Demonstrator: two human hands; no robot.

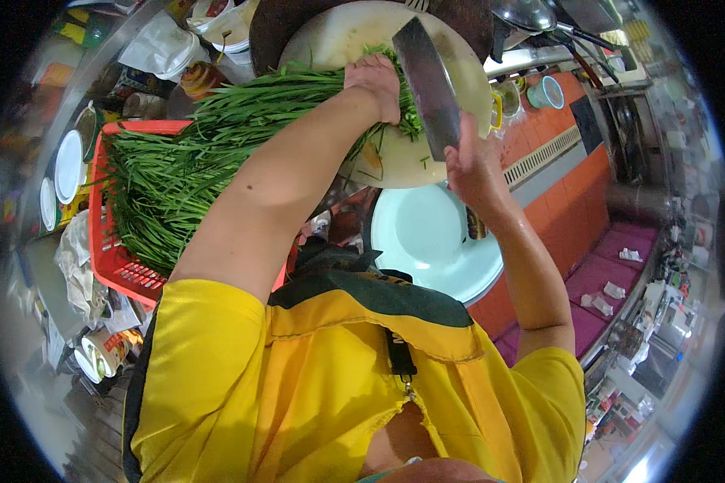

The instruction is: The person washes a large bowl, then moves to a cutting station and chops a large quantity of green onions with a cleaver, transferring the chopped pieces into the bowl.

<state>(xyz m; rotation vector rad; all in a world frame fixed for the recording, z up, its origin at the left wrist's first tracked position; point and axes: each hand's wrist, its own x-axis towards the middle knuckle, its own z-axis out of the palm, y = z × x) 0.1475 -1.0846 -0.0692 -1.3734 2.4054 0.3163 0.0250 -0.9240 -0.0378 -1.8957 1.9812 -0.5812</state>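
Note:
A large bundle of long green leaves, likely garlic chives [272,102], stretches from a red plastic basket [99,241] onto a round, pale cutting board [393,166]. My left hand [373,81] presses down on the bundle near its cut end, fingers together. In my right hand [474,166] is the handle of a broad cleaver [426,84]. Its dark blade stands just right of the leaves, beside my left hand. Short cut green pieces [411,121] lie against the bundle's end, partly behind the blade. The cleaver's handle is mostly hidden by my fingers.
Below the board sits a pale blue basin [435,241]. White plastic tubs [163,48] and a jar [202,78] crowd the upper left. A metal ladle [525,15] lies at the upper right, above a blue-rimmed basket [545,92]. Orange tiles [538,223] cover the floor.

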